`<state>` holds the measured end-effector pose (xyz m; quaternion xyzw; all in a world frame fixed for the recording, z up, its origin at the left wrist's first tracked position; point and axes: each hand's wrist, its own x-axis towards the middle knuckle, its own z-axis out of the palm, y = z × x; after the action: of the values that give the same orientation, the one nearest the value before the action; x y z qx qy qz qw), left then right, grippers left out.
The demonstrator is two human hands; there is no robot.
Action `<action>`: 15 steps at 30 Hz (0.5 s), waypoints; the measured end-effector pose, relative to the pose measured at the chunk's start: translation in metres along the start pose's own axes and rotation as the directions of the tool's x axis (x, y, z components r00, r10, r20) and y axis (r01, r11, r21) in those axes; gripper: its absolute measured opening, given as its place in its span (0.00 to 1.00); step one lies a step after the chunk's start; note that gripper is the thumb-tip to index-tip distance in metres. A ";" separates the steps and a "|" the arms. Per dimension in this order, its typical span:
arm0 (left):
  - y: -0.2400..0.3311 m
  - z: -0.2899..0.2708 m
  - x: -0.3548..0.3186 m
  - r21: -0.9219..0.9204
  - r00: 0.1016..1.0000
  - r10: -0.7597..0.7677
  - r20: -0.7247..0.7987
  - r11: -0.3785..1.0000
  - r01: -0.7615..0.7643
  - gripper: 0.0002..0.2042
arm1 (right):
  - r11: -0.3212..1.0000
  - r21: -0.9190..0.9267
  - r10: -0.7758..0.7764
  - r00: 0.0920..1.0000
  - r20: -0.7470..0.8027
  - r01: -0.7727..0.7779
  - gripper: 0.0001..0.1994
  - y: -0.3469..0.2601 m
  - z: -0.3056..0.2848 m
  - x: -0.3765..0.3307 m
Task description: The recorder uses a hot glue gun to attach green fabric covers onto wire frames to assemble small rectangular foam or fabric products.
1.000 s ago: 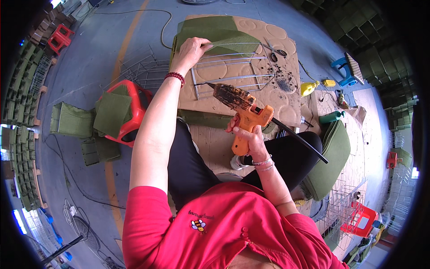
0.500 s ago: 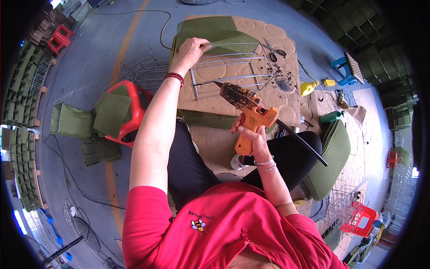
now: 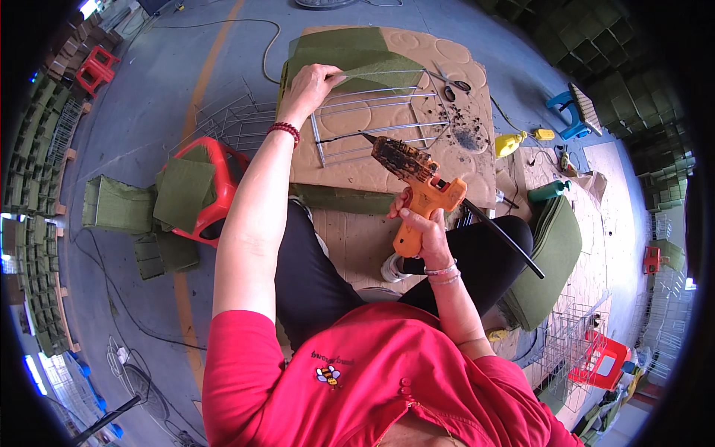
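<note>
The orange glue gun is clenched in the right hand, its nozzle just above the wire frame lying on the cardboard sheet. Green felt is pinched against the frame by the left hand. Glue is best laid along the wire while the felt is kept taut, fingers well apart from the nozzle.

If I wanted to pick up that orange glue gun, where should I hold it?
Hold the glue gun by its orange handle, coming from below and behind, just as the right hand wraps it now. The handle hangs clear under the body, while the crusted nozzle end points at the wire frame and probably runs hot.
</note>
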<state>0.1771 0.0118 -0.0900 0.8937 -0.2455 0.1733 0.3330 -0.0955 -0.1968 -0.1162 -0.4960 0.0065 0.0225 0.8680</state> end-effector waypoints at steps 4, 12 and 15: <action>0.001 0.001 0.002 0.009 1.000 0.022 -0.004 1.000 -0.022 0.08 | 1.000 -0.002 -0.015 1.000 -0.013 0.015 0.15 -0.003 -0.003 -0.001; 0.001 -0.001 0.001 0.005 1.000 -0.021 0.013 1.000 0.021 0.09 | 1.000 0.001 -0.020 0.999 -0.041 0.020 0.15 -0.006 -0.005 -0.003; 0.011 -0.005 0.000 -0.010 0.997 -0.066 0.047 0.998 0.066 0.09 | 1.000 0.010 -0.029 0.999 -0.044 0.030 0.15 -0.006 -0.010 -0.003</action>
<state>0.1706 0.0078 -0.0811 0.9032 -0.2245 0.1401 0.3380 -0.0980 -0.2085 -0.1162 -0.4919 0.0186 -0.0012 0.8704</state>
